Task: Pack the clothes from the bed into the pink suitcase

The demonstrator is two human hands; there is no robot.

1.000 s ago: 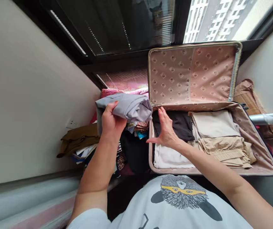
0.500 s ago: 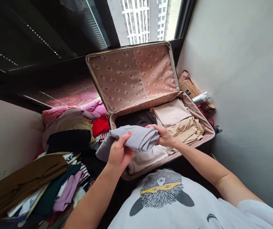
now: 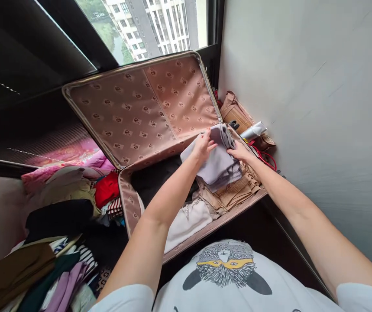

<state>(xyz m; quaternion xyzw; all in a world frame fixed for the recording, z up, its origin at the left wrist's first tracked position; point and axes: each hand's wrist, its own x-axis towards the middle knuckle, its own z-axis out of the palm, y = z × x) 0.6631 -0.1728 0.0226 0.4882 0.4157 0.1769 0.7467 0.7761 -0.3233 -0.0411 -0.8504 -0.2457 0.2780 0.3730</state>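
The left hand (image 3: 202,146) stands over the upper left part of the grey garment (image 3: 216,164), fingers spread and loosely bent; no pinch is seen there. The right hand (image 3: 240,151) has its fingertips at the garment's right edge; whether they pinch it cannot be told, the thumb being unclear. The garment lies between and below the hands, at the right end of the suitcase (image 3: 129,201). Its thick fold runs along the upper right side, nearer the right hand; a long axis is hard to establish. Beige clothes (image 3: 241,190) show past its lower edge, and what lies beneath it is hidden. Whether its weight is fully down is uncertain. The left forearm cuts off part of the black garment (image 3: 156,175) and the white garment (image 3: 190,221).
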